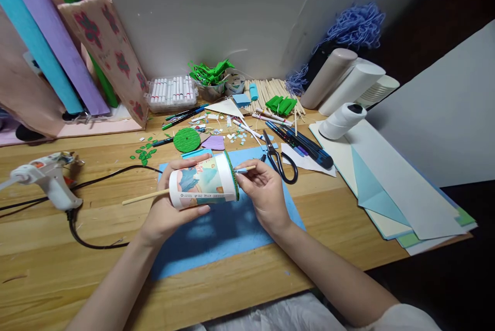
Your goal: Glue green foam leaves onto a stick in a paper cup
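Wrapped round a printed paper cup (203, 184), my left hand (162, 217) holds it on its side above a blue sheet (232, 248). A green disc (232, 176) covers the cup's right end. A thin wooden stick (145, 197) sticks out of the left end, and a short stick tip (249, 168) shows at the right end. My right hand (266, 192) is closed there, thumb and fingers pinching the stick with a bit of blue at the green end. Whether both stick parts are one piece is hidden inside the cup.
A glue gun (50, 179) with its black cable lies at left. Black scissors (280, 158), pens, a cutter (313, 148) and a green disc (186, 139) lie beyond the cup. Paper sheets (402, 181) and rolls (328, 78) are at right; a marker box (172, 91) stands behind.
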Demonstrator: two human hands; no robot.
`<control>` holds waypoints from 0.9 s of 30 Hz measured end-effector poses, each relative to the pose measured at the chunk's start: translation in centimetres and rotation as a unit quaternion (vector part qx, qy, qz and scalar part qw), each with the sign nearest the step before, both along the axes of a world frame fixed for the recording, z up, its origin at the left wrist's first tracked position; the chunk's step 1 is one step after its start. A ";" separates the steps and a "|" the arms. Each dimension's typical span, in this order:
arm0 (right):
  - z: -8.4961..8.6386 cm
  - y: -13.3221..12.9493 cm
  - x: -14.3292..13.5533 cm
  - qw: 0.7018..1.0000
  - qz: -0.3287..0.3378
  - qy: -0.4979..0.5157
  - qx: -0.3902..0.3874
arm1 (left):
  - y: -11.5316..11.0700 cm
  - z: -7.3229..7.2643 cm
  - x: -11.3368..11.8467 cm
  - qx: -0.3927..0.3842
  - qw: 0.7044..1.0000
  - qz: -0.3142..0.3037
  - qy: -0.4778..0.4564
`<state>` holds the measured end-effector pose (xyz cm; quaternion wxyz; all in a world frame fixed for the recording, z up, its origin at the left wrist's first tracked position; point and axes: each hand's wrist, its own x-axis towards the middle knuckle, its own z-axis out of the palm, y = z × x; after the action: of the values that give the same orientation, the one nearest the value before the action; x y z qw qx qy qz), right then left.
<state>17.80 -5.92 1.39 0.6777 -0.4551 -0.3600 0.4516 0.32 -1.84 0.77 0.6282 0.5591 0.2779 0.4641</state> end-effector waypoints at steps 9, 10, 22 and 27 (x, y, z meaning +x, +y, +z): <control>-0.2 0.2 -0.2 0.996 0.023 0.076 -0.050 | 0.1 0.6 0.3 0.040 0.999 0.008 0.025; -0.2 0.3 -0.2 0.995 0.028 0.076 -0.050 | 0.1 0.5 0.3 0.024 0.999 0.013 0.023; 0.1 0.8 1.5 0.995 0.097 0.025 -0.007 | 0.3 0.9 0.4 -0.058 0.998 0.022 -0.022; 0.4 0.9 1.8 0.996 0.090 0.002 0.003 | 0.2 0.7 0.1 -0.068 0.997 0.006 -0.028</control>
<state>19.64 -5.07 1.80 0.6360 -0.4180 -0.3998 0.5108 0.45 -1.66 1.51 0.6695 0.5002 0.2941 0.4638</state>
